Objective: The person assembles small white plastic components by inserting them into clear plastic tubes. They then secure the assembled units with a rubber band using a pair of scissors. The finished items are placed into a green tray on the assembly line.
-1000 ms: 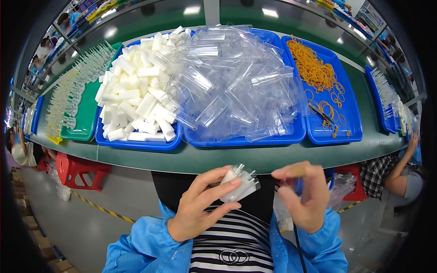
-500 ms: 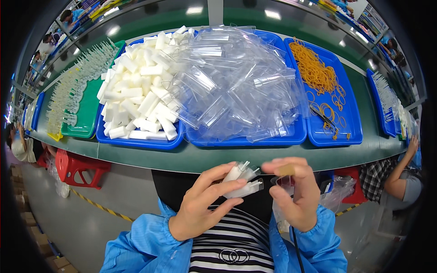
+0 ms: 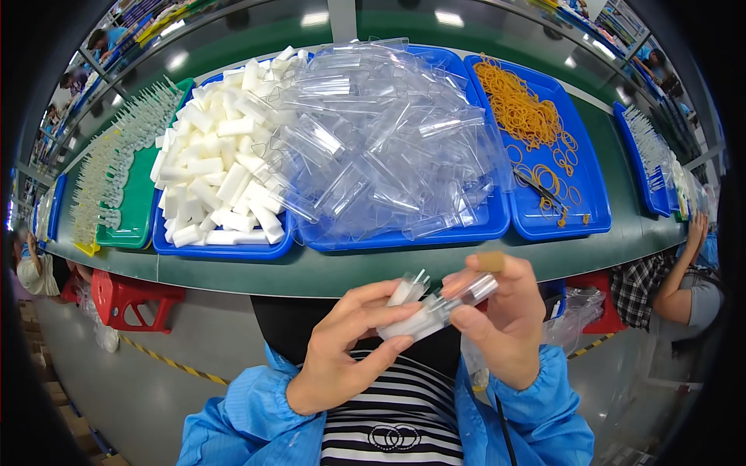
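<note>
My left hand (image 3: 350,334) is closed around small white pieces (image 3: 420,322) partly wrapped in clear plastic, with thin white stems (image 3: 420,276) poking up. Between the fingers and thumb of my right hand (image 3: 501,326) is a clear plastic sleeve (image 3: 475,289); its left end meets the pieces in my left hand. Whether it is around one of them, I cannot make out. A tan band (image 3: 490,262) covers one right finger. Beyond my hands lie white foam blocks (image 3: 206,167) and a heap of clear plastic sleeves (image 3: 388,147).
Blue trays (image 3: 466,237) stand along the green table (image 3: 326,278). The right one holds orange rubber bands (image 3: 517,105) and scissors (image 3: 542,189). A green tray (image 3: 128,235) with clear stemmed parts (image 3: 116,163) is at left. Red stools (image 3: 128,299) and other people are at the sides.
The clear sleeve in my right hand has moved left and up against the pieces in my left hand. My left hand has stayed about where it was. The whole view has shifted slightly.
</note>
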Available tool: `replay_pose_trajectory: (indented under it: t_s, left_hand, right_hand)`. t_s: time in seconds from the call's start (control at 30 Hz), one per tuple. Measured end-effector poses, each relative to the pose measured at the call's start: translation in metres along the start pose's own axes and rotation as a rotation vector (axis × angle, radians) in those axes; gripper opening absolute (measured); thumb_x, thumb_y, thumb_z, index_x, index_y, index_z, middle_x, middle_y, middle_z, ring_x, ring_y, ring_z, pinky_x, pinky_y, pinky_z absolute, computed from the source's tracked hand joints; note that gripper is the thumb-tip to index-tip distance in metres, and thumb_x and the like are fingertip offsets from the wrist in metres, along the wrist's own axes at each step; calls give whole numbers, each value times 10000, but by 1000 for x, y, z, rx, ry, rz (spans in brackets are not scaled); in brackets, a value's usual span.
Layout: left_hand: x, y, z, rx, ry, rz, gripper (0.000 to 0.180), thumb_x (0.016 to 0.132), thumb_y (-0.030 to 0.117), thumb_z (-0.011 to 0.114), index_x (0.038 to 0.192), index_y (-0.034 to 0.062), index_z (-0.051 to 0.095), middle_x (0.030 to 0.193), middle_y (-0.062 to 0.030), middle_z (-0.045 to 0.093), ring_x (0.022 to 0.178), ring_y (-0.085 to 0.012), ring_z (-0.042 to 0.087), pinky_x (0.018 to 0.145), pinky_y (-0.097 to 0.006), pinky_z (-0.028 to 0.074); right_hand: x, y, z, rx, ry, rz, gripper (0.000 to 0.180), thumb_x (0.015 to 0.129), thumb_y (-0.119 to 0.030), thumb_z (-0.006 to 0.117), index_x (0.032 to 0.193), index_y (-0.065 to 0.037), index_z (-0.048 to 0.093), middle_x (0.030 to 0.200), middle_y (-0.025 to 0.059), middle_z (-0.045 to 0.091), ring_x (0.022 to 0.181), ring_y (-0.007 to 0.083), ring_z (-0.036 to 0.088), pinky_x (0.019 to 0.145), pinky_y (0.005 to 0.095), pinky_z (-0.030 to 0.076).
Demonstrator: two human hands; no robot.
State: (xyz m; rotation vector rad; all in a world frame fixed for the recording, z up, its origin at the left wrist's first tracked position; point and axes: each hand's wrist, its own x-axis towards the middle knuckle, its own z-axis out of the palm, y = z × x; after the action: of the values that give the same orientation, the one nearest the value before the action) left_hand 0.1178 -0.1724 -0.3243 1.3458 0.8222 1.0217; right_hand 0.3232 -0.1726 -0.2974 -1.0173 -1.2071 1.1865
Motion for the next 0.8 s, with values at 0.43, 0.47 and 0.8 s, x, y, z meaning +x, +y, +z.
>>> replay_pose_trajectory:
  t_s: [0.43,0.47,0.8]
  left_hand:
    - [-1,-4,4,-116,14,-42,332,908,-26,654,1240,-11,638,1371,-164,479,1210,-257,579,972,-349,561]
    - [-1,-4,5,-121,17,-41,331,908,-26,654,1238,-11,639,1370,-164,480,1207,-257,581,972,-348,560]
    - [-4,-2,5,-127,38,-64,242,924,18,657,1164,-4,679,1346,-155,511,1166,-232,603,937,-337,561]
  right_hand:
    - [-3,-6,-3,-163,23,8,437,818,-41,786,1165,-8,524,1039,121,683,954,182,672,871,298,507]
    - [-3,-6,-4,-182,14,18,439,818,-42,786,1167,-6,521,1038,121,681,945,185,677,869,298,509]
    - [-10,4,-3,-157,-4,82,340,795,-69,807,1060,-38,597,1029,92,680,1058,190,617,892,319,495]
